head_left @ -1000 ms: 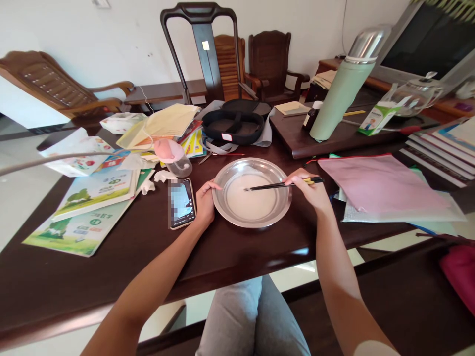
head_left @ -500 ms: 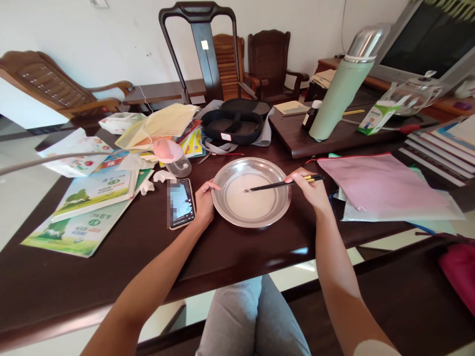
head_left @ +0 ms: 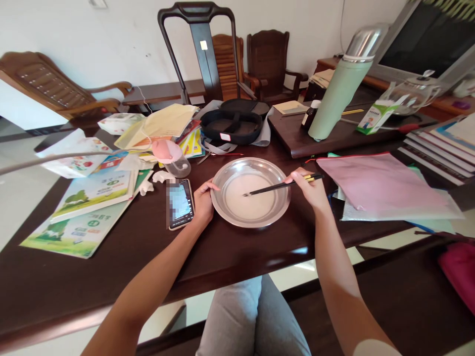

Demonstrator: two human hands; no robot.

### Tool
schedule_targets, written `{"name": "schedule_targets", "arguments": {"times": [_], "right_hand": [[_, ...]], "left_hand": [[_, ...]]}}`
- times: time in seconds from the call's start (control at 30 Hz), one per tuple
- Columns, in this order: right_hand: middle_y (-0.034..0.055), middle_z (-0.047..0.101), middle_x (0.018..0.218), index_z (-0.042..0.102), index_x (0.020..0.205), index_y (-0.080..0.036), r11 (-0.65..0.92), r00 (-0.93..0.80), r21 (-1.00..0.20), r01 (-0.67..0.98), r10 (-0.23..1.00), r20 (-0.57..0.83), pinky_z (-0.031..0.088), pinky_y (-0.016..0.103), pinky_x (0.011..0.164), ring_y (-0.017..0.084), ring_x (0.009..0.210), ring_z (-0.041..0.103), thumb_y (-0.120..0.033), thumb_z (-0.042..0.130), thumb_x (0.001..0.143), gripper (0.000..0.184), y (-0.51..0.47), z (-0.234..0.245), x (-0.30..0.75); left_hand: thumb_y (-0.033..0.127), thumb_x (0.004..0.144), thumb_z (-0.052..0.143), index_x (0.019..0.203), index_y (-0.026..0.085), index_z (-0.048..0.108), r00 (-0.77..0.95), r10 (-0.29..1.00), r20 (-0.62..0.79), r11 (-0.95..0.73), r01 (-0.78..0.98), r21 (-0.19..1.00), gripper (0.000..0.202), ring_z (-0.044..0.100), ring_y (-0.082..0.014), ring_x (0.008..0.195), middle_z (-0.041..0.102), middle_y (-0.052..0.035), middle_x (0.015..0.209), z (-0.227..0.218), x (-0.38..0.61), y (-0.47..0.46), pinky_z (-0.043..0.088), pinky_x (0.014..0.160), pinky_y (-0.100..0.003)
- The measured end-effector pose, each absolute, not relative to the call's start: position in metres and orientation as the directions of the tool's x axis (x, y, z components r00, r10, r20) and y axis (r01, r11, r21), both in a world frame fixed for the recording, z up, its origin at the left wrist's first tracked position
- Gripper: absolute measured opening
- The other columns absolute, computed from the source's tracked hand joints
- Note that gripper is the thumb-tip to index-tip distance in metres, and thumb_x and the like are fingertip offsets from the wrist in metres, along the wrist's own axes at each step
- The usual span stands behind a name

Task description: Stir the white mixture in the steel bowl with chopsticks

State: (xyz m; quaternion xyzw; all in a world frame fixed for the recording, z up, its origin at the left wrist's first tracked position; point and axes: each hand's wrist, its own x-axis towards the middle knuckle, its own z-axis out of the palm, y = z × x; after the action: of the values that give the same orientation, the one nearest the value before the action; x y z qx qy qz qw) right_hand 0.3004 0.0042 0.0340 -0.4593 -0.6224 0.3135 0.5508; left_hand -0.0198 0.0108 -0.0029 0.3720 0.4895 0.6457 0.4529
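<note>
A round metal plate (head_left: 222, 212) with white liquid in it sits on the dark wooden table (head_left: 111, 257) in front of me. My left hand (head_left: 203, 201) grips the plate's left rim, thumb on the edge. My right hand (head_left: 310, 188) at the plate's right rim is closed on a pair of black chopsticks (head_left: 276, 187) with yellow ends. Their tips reach into the white liquid near the plate's middle.
A phone (head_left: 180, 202) lies just left of my left hand. Picture books (head_left: 92, 198) and papers cover the left side. A pink-lidded container (head_left: 171, 157), a black case (head_left: 233, 124), a green thermos (head_left: 339, 84), a pink folder (head_left: 382, 185) and stacked books (head_left: 441, 148) surround the plate.
The chopstick tips have dipped slightly lower and toward me inside the plate. My left hand stays on the rim.
</note>
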Motion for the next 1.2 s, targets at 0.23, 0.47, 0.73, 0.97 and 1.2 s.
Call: {"name": "schedule_targets", "arguments": {"times": [0.23, 0.47, 0.73, 0.97, 1.2], "right_hand": [[0.0041, 0.075, 0.065, 0.073, 0.059, -0.029, 0.363, 0.066, -0.91, 0.198, 0.922, 0.382, 0.061, 0.044, 0.079, 0.026, 0.07, 0.074, -0.085, 0.071, 0.089, 0.064, 0.002, 0.037, 0.303], [0.0053, 0.084, 0.083, 0.081, 0.072, -0.029, 0.41, -0.039, -0.876, 0.253, 0.909, 0.414, 0.06, 0.045, 0.089, 0.028, 0.088, 0.078, -0.083, 0.07, 0.092, 0.059, 0.004, 0.035, 0.297], [0.0043, 0.076, 0.066, 0.073, 0.061, -0.029, 0.366, 0.109, -0.909, 0.201, 0.913, 0.392, 0.062, 0.046, 0.083, 0.027, 0.072, 0.076, -0.082, 0.07, 0.093, 0.062, 0.004, 0.033, 0.305], [0.0051, 0.083, 0.082, 0.08, 0.071, -0.029, 0.403, -0.049, -0.879, 0.254, 0.913, 0.404, 0.06, 0.045, 0.087, 0.028, 0.086, 0.078, -0.085, 0.07, 0.09, 0.061, 0.004, 0.035, 0.297], [0.0039, 0.075, 0.065, 0.072, 0.059, -0.029, 0.371, 0.135, -0.902, 0.221, 0.904, 0.405, 0.06, 0.045, 0.084, 0.026, 0.072, 0.074, -0.086, 0.069, 0.091, 0.065, 0.003, 0.036, 0.305]], "left_hand": [[0.025, 0.066, 0.082, 0.053, 0.022, 0.064, -0.313, 0.949, 0.043, -0.116, -0.217, 0.969, 0.022, 0.076, -0.0271, 0.099, 0.086, -0.0064, 0.106, -0.002, -0.021, 0.011, 0.058, 0.093, -0.041], [0.026, 0.067, 0.078, 0.053, 0.023, 0.065, -0.309, 0.949, 0.062, -0.132, -0.21, 0.969, 0.02, 0.076, -0.0269, 0.098, 0.087, -0.005, 0.104, -0.004, -0.021, 0.011, 0.059, 0.094, -0.042], [0.021, 0.069, 0.073, 0.054, 0.023, 0.063, -0.324, 0.945, 0.044, -0.117, -0.209, 0.971, 0.018, 0.076, -0.0255, 0.097, 0.086, -0.0046, 0.105, -0.006, -0.02, 0.011, 0.058, 0.093, -0.04], [0.022, 0.074, 0.076, 0.055, 0.023, 0.062, -0.319, 0.946, 0.059, -0.125, -0.189, 0.974, 0.024, 0.076, -0.0274, 0.108, 0.086, -0.0057, 0.108, -0.006, -0.021, 0.012, 0.057, 0.097, -0.04], [0.022, 0.072, 0.074, 0.054, 0.023, 0.062, -0.321, 0.945, 0.065, -0.135, -0.198, 0.971, 0.021, 0.076, -0.0271, 0.104, 0.087, -0.0045, 0.108, -0.007, -0.02, 0.012, 0.058, 0.095, -0.04]]}}
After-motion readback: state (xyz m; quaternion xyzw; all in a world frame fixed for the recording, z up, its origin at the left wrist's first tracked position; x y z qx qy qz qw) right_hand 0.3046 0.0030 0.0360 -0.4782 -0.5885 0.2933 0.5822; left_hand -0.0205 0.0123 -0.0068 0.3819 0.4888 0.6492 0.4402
